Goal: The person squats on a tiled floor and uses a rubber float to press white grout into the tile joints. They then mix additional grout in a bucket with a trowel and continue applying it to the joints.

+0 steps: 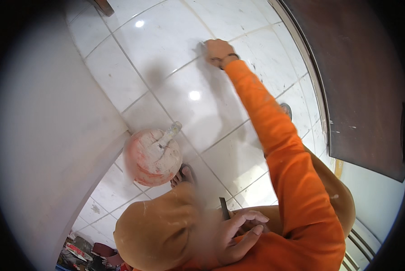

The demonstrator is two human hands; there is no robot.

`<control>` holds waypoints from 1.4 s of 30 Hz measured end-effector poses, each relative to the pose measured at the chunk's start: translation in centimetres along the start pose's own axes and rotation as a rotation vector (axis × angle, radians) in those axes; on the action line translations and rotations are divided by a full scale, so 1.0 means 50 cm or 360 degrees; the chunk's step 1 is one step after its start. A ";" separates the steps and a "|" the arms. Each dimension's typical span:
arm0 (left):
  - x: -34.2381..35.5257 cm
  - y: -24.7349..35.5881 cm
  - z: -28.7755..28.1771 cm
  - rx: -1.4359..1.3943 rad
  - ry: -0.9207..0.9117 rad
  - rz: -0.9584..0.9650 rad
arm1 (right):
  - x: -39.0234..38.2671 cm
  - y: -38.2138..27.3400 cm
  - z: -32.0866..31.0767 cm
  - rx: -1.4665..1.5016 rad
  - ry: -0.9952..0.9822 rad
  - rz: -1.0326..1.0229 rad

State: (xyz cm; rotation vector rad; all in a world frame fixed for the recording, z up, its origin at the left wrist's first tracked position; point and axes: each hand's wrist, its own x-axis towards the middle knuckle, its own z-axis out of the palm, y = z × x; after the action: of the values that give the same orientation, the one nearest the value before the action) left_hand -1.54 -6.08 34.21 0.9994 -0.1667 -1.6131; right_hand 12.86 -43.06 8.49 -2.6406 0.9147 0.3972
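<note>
My right hand (218, 51) is stretched far out over the tiled floor, its fingers closed. A small greyish thing (200, 46), blurred and mostly hidden, pokes out at its fingertips near a tile joint. My left hand (244, 232) is held close to my lap with curled fingers. From it sticks a dark flat strip (224, 208), whose other end is hidden by the hand. By my foot stands a round whitish tub (150, 162) smeared with red. A pale, stained tool handle (172, 130) slants up over its rim.
White floor tiles (121, 77) bear dark specks and smears. A pale wall (44, 113) rises on the left, and a dark brown door (356, 90) on the right. Mixed clutter (85, 253) lies at the lower left. A brown wooden leg (104, 7) shows at the top.
</note>
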 end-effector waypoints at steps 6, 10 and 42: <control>-0.015 -0.002 -0.010 0.0057 -0.0215 0.0140 | -0.069 -0.223 0.072 0.0282 -0.0006 -0.0018; -0.035 -0.008 -0.025 0.0044 -0.0439 0.0176 | -0.089 -0.225 0.067 0.0225 0.0042 -0.0290; -0.031 -0.046 -0.005 -0.0355 0.0416 0.0650 | -0.019 -0.130 0.065 0.0109 0.0130 -0.0059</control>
State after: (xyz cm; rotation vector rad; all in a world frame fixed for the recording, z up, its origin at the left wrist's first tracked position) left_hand -3.11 -3.91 33.48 0.9231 -0.0092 -1.0937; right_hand 15.76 -36.44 7.18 -2.6241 0.8862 0.2461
